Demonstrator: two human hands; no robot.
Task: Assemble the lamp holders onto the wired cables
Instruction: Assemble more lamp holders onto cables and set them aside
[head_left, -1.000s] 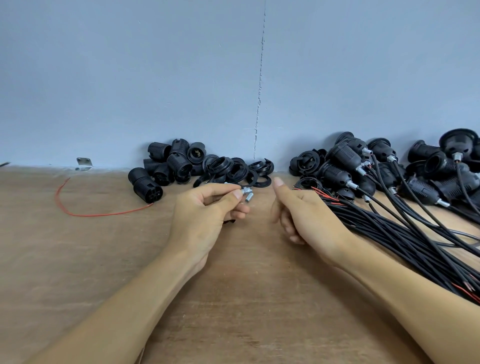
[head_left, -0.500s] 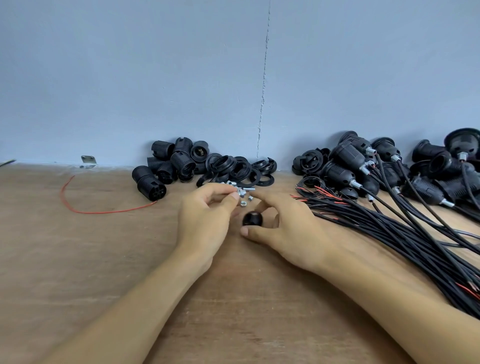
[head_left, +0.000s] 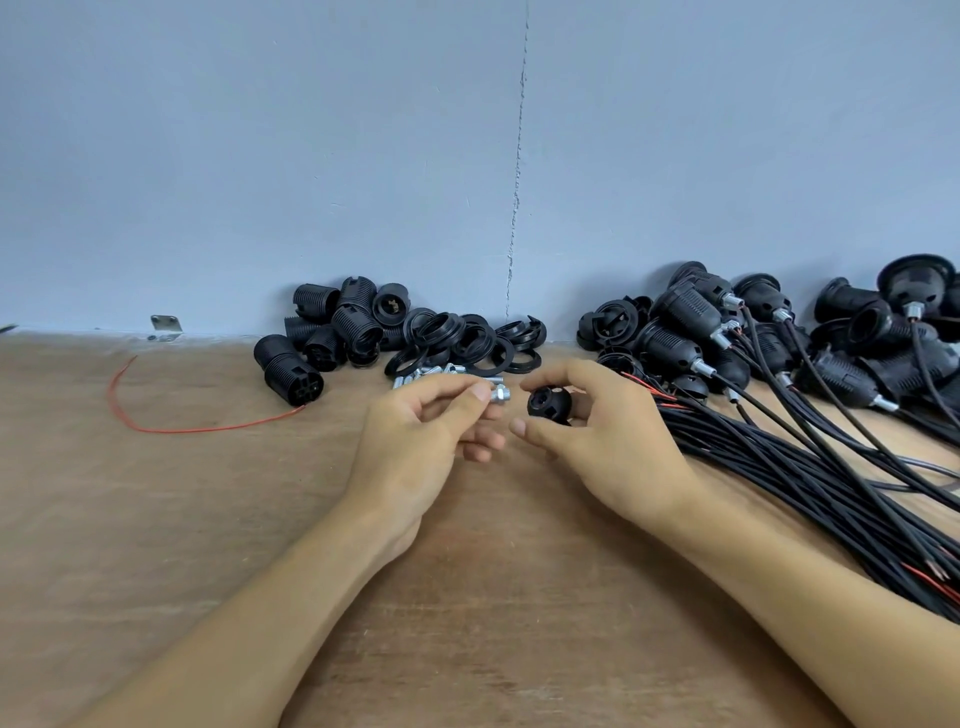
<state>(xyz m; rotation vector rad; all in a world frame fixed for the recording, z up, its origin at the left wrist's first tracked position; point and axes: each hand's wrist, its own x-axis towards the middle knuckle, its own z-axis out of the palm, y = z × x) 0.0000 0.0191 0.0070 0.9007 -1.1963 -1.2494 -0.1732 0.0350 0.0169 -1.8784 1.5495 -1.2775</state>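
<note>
Left hand (head_left: 415, 441) grip pinches one metal fitting (head_left: 500, 394); right hand (head_left: 608, 441) grip holds one black holder cap (head_left: 549, 402). One loose red wire (head_left: 171, 426) on bench (head_left: 156, 519); piled parts (head_left: 358, 327) uncountable.

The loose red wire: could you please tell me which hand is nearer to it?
Left. The left hand lies right of the red wire; the right hand is farther right, beyond it.

Back of brown wooden table (head_left: 156, 519), against grey-blue wall (head_left: 311, 156): heap of black ribbed plastic lamp-holder shells (head_left: 332, 332) centre-left, flat black plastic rings (head_left: 467, 338) just right of it, small silver metal fittings (head_left: 426, 371) before the rings. Thin red wire (head_left: 156, 421) lies left of the heap. Wired black lamp holders (head_left: 691, 332) sit back right, with their black cable bundle (head_left: 831, 467) running to the near right.
</note>
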